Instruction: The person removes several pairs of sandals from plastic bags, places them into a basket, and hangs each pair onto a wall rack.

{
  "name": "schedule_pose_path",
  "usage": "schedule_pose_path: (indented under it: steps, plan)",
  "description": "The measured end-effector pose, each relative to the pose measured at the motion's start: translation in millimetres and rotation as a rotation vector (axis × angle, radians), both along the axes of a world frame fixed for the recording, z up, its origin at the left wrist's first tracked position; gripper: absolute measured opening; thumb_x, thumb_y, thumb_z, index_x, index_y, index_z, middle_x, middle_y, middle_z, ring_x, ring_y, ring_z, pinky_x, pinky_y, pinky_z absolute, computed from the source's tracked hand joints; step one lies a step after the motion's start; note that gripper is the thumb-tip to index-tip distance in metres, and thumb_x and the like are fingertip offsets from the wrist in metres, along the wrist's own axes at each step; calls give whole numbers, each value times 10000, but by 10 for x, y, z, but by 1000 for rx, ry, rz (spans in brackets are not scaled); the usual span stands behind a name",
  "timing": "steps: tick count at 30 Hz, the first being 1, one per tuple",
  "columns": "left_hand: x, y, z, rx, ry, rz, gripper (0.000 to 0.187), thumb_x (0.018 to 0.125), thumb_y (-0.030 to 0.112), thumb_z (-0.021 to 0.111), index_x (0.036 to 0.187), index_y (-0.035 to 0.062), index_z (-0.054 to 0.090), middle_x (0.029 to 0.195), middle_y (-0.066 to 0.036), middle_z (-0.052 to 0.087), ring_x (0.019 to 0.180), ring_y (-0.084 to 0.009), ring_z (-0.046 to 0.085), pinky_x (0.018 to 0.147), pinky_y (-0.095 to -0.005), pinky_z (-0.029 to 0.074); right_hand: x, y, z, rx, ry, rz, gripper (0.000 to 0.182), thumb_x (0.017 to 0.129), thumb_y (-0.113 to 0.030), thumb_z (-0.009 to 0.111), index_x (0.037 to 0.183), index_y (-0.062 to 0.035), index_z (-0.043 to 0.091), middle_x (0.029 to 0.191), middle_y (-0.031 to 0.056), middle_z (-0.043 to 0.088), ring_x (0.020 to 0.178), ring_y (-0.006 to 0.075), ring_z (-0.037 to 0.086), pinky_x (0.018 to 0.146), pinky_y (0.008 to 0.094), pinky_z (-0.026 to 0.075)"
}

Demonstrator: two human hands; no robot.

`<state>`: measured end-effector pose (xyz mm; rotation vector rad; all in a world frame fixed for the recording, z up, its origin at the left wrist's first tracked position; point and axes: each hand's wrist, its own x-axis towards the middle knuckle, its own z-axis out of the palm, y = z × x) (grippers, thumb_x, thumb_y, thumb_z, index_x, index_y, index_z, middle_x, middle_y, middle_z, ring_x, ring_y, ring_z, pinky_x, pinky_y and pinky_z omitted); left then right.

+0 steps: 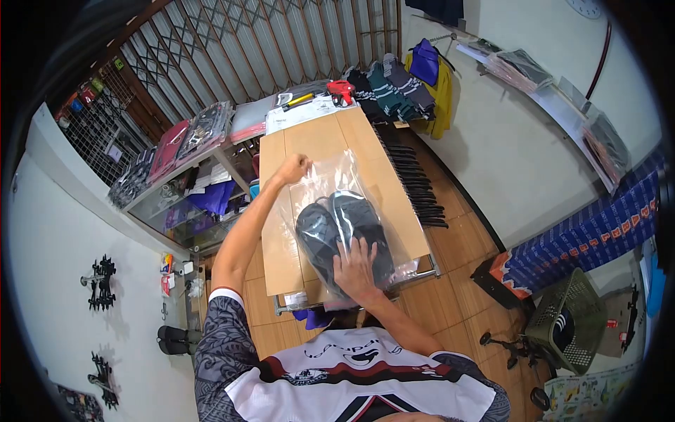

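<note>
A transparent plastic bag (325, 171) lies on the cardboard-covered table (316, 137). Inside it are two black, rounded items side by side that look like a pair of slippers (357, 214). My left hand (294, 169) is closed at the bag's far left corner, pinching the plastic. Lower down, my right hand (357, 267) rests on the bag over the black pair, its fingers spread and pressing flat. The plastic wrinkles and shines between the two hands.
At the table's far end are papers (302, 118), a yellow-handled tool (299, 101) and a red tool (342, 91). Black hangers (415, 179) line the right side. A glass cabinet (183, 179) stands left; a green basket (573, 316) sits at lower right.
</note>
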<state>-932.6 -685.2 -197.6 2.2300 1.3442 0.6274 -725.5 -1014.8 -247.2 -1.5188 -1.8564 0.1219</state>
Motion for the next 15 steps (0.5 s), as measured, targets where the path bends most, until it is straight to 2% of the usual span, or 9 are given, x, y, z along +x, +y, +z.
schedule_pose_path:
  steps: [3, 6, 8, 11, 15]
  plan:
    - [-201, 228, 275, 135, -58, 65, 305, 981, 217, 554, 858, -47, 644, 713, -214, 640, 686, -276, 638, 678, -424, 504, 0, -110, 22, -40, 45, 26, 376, 912, -224, 600, 1215, -3, 622, 1282, 232, 525, 1261, 468, 431, 1080, 703, 254]
    - [-322, 160, 895, 282, 115, 216, 304, 996, 275, 544, 920, 5, 660, 854, -255, 676, 837, -442, 662, 732, -497, 498, -19, -219, -15, -71, 39, 53, 353, 911, -200, 591, 1202, -1, 614, 1276, 237, 518, 1280, 477, 403, 1073, 704, 256]
    - [-448, 155, 1174, 430, 138, 224, 319, 999, 292, 542, 930, 1, 653, 892, -267, 677, 880, -457, 654, 755, -508, 499, -74, -258, -63, -57, 47, 62, 356, 909, -188, 587, 1210, 1, 608, 1280, 232, 509, 1296, 478, 387, 1074, 708, 251]
    - [-507, -67, 1615, 469, 171, 314, 314, 999, 292, 541, 947, 4, 654, 933, -268, 681, 918, -459, 650, 776, -523, 498, -141, -279, 116, -41, 82, 88, 359, 907, -170, 583, 1218, 8, 603, 1278, 224, 499, 1315, 477, 368, 1074, 713, 246]
    - [-796, -182, 1925, 643, 46, 443, 297, 1001, 284, 541, 1005, 17, 672, 947, -253, 693, 927, -453, 658, 795, -523, 505, -237, -211, 95, -45, 55, 74, 372, 910, -157, 593, 1248, -1, 588, 1267, 199, 506, 1348, 470, 354, 1066, 730, 245]
